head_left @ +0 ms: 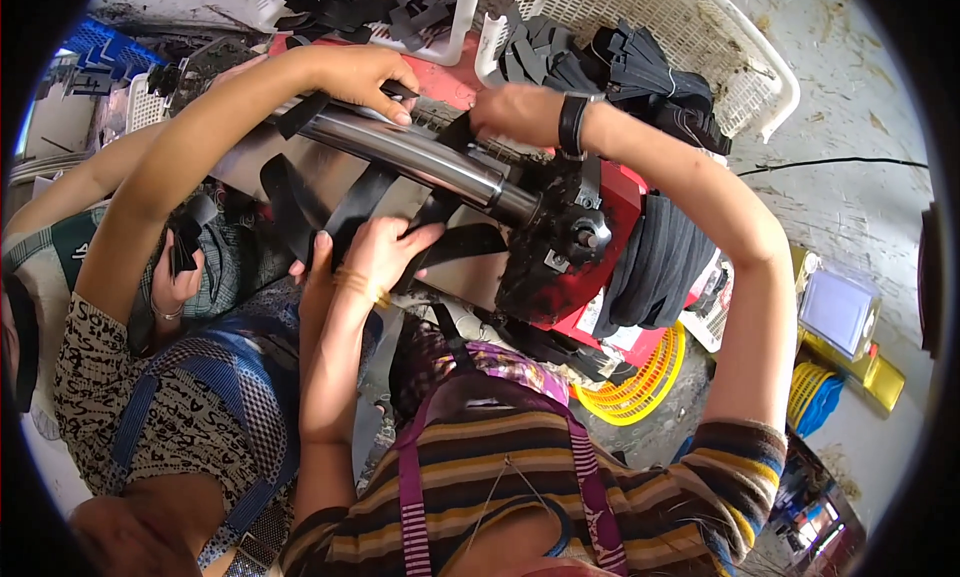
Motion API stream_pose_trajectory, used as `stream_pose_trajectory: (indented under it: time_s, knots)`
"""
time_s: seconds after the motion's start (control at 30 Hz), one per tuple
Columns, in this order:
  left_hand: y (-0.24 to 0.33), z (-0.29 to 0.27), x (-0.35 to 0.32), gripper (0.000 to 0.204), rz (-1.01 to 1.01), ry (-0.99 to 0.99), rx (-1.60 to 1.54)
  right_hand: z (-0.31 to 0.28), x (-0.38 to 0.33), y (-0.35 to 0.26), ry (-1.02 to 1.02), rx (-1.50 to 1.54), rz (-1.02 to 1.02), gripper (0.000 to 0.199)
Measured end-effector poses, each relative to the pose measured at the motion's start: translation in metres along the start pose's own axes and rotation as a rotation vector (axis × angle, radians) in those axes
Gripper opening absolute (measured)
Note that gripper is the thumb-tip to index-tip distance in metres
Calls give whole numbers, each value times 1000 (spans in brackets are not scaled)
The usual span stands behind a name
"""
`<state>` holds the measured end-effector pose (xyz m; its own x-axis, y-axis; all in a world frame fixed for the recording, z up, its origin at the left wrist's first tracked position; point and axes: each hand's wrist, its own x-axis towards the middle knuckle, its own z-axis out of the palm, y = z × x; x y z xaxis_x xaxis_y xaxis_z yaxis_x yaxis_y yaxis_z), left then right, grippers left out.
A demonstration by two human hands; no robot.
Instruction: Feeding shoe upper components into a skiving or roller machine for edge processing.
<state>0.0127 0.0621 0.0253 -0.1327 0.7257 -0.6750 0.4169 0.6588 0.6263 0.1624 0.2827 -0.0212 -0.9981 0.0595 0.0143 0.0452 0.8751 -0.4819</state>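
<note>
Black strip [457, 132] is pinched in my right hand [515, 114] along the steel roller's [400, 152] far side; left hand [385, 252] sits half-curled by the metal plate's [325, 167] near edge, can't tell if gripping. Probably strip-positioning; next move calls for even tension, imo.

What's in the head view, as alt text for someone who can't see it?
The wearer's right hand is at a black strip beyond a shiny metal roller, while the left hand is among dark strips on the near side. A co-worker's hand is by the roller's left part; a white basket of dark pieces lies beyond.
</note>
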Motion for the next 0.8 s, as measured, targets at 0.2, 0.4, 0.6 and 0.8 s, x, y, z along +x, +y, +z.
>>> stream_pose_trajectory:
  time_s: [0.2, 0.4, 0.6, 0.8]
  knots:
    - [-39, 4, -28, 21, 66, 3, -130, -14, 2, -8, -37, 723, 305, 14]
    - [-8, 8, -21, 30, 33, 146, -166, -7, -4, -7, 32, 75, 98, 14]
    - [-61, 8, -26, 10, 85, -84, -388, -16, 4, -35, -131, 633, 384, 15]
    - [-27, 4, -13, 25, -38, -56, -349, -46, 6, 4, 30, 360, 423, 9]
